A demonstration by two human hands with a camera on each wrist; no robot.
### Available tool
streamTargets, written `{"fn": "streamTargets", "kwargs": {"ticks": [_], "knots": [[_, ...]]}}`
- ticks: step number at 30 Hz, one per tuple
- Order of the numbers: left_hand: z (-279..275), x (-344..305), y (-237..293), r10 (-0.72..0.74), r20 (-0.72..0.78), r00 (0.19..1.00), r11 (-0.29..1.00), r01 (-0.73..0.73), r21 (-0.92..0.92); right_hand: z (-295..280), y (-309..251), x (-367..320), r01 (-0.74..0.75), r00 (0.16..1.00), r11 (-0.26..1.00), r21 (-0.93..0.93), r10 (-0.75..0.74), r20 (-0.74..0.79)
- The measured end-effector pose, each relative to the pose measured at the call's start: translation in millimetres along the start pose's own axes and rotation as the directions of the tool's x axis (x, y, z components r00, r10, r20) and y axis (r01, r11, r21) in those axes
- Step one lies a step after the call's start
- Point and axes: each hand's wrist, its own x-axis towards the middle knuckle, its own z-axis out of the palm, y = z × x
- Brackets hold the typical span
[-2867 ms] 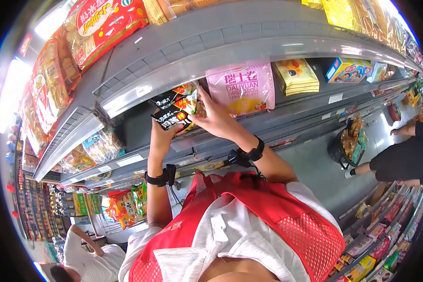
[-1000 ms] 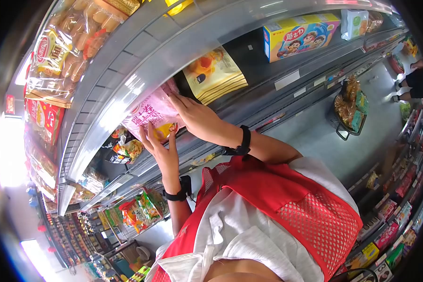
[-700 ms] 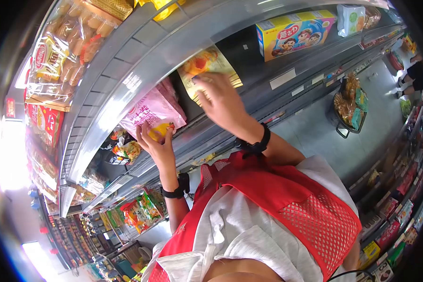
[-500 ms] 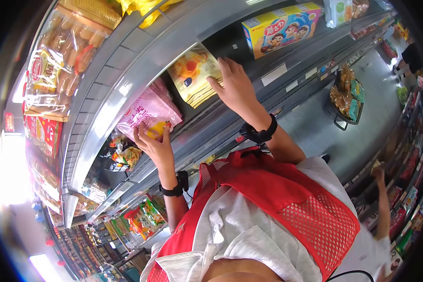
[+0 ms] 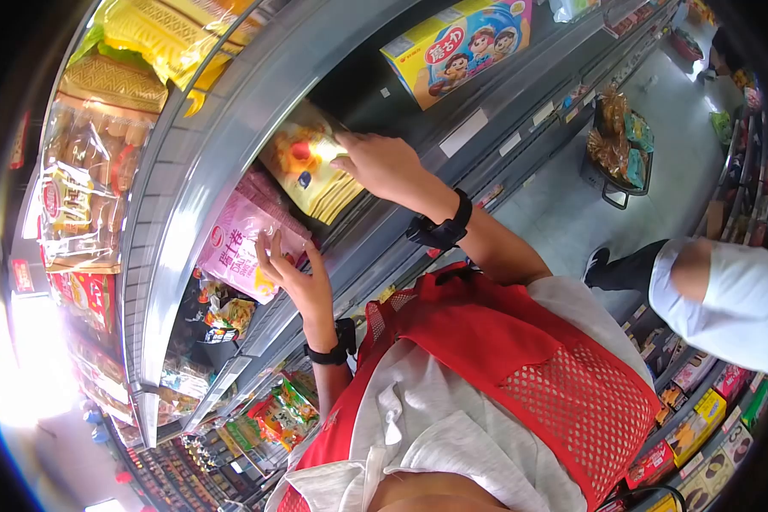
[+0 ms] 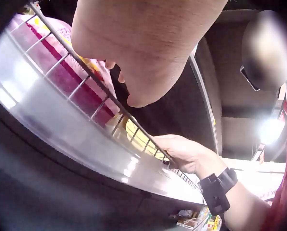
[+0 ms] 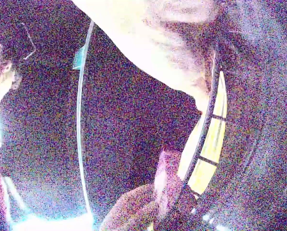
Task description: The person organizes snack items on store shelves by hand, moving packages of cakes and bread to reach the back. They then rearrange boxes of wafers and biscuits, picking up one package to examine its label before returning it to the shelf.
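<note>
A pink bag of Swiss rolls [image 5: 235,243] lies on the shelf under the clear front rail. My left hand [image 5: 305,286] is at its near edge, fingers spread and loosely bent over the printed front. Right beside the bag lies a stack of yellow snack packets [image 5: 337,196], with an orange-red picture on the top one. My right hand [image 5: 388,166] rests against the right side of this stack, thumb at its edge; the other fingertips are partly hidden. In the left wrist view, the right hand [image 6: 182,151] shows beyond the wire rail. Grain blurs the right wrist view.
Black noodle-like packs [image 5: 226,311] sit left of the pink bag. A yellow-and-blue box [image 5: 461,51] stands to the right on the same shelf. The upper shelf edge [image 5: 230,128] overhangs the hands. A filled basket [image 5: 606,183] and a person's leg [image 5: 627,264] are in the aisle.
Both hands earlier worked on the black packs, then the pink bag. The right hand then crossed to the yellow packets' right side, while the left stayed at the pink bag. The view has turned.
</note>
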Motion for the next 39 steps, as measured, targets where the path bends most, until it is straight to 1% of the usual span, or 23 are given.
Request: {"fn": "streamTargets", "kwargs": {"ticks": [3, 4, 5, 7, 8, 11, 12, 16, 18, 19, 20, 21, 22, 26, 27, 28, 30, 32, 33, 36, 39], "knots": [[8, 1, 1, 0.123, 0.014, 0.992, 0.976, -0.123, 0.182, -2, -5, -2, -0.003, 0.995, 1.000, -0.002, 0.004, 0.102], [9, 2, 4, 0.146, 0.010, 0.989, 0.965, -0.145, 0.217, -2, -6, -4, 0.005, 0.993, 1.000, 0.001, -0.005, 0.117], [10, 2, 5, 0.137, 0.010, 0.990, 0.962, -0.136, 0.236, -6, -7, -5, 0.003, 0.989, 1.000, 0.007, -0.005, 0.148], [16, 2, 3, 0.121, 0.005, 0.993, 0.956, -0.118, 0.268, -6, -5, -6, 0.048, 0.991, 0.998, 0.027, -0.051, 0.121], [18, 2, 2, 0.134, 0.004, 0.991, 0.942, -0.129, 0.311, -7, -4, -6, 0.055, 0.990, 0.998, 0.018, -0.057, 0.131], [21, 1, -2, 0.154, 0.009, 0.988, 0.918, -0.146, 0.369, -1, 0, -7, 0.134, 0.990, 0.990, 0.048, -0.137, 0.045], [22, 1, -3, 0.167, 0.008, 0.986, 0.915, -0.158, 0.372, -3, 0, -6, 0.123, 0.989, 0.992, 0.040, -0.126, 0.077], [17, 1, -1, 0.163, 0.011, 0.987, 0.933, -0.157, 0.324, 0, -2, -9, 0.119, 0.992, 0.993, 0.000, -0.119, 0.039], [10, 1, 7, 0.153, 0.014, 0.988, 0.969, -0.153, 0.195, -4, -5, -12, 0.088, 0.996, 0.996, 0.002, -0.088, 0.006], [6, 0, 9, 0.152, 0.018, 0.988, 0.980, -0.153, 0.128, -2, -2, -16, 0.136, 0.986, 0.990, 0.029, -0.133, -0.101], [2, -4, 10, 0.113, 0.012, 0.993, 0.992, -0.114, 0.050, 3, 2, -20, 0.185, 0.962, 0.981, 0.049, -0.171, -0.212], [0, -10, 9, 0.107, 0.004, 0.994, 0.994, -0.107, 0.030, 1, 3, -23, 0.239, 0.924, 0.969, 0.056, -0.209, -0.318], [-4, -20, 7, 0.096, -0.006, 0.995, 0.995, -0.096, 0.005, -8, -1, -32, 0.143, 0.963, 0.968, 0.205, -0.088, -0.256], [-19, -62, 20, 0.056, -0.059, 0.997, 0.995, -0.060, -0.083, -26, -4, -73, 0.103, 0.942, 0.964, 0.245, -0.016, -0.334], [-21, -73, 22, 0.036, -0.066, 0.997, 0.993, -0.043, -0.106, -28, -3, -81, 0.096, 0.940, 0.969, 0.227, -0.013, -0.340], [-20, -85, 25, -0.025, -0.067, 0.997, 0.989, 0.015, -0.150, -30, -1, -88, 0.088, 0.939, 0.974, 0.210, -0.010, -0.345], [-24, -105, 33, -0.061, -0.048, 0.997, 0.984, 0.053, -0.169, -38, -2, -105, 0.087, 0.936, 0.981, 0.173, -0.021, -0.351], [-23, -116, 40, -0.087, -0.044, 0.995, 0.975, 0.076, -0.207, -49, -8, -118, 0.065, 0.951, 0.983, 0.173, -0.008, -0.308], [-23, -120, 41, -0.095, -0.046, 0.994, 0.969, 0.082, -0.234, -56, -9, -122, 0.057, 0.957, 0.983, 0.175, -0.004, -0.289], [-15, -124, 52, -0.100, -0.042, 0.994, 0.947, 0.082, -0.311, -74, -7, -128, 0.086, 0.943, 0.986, 0.142, -0.034, -0.332], [-8, -114, 67, -0.055, -0.046, 0.997, 0.937, 0.036, -0.348, -87, 9, -129, 0.111, 0.932, 0.984, 0.143, -0.053, -0.358]]}}
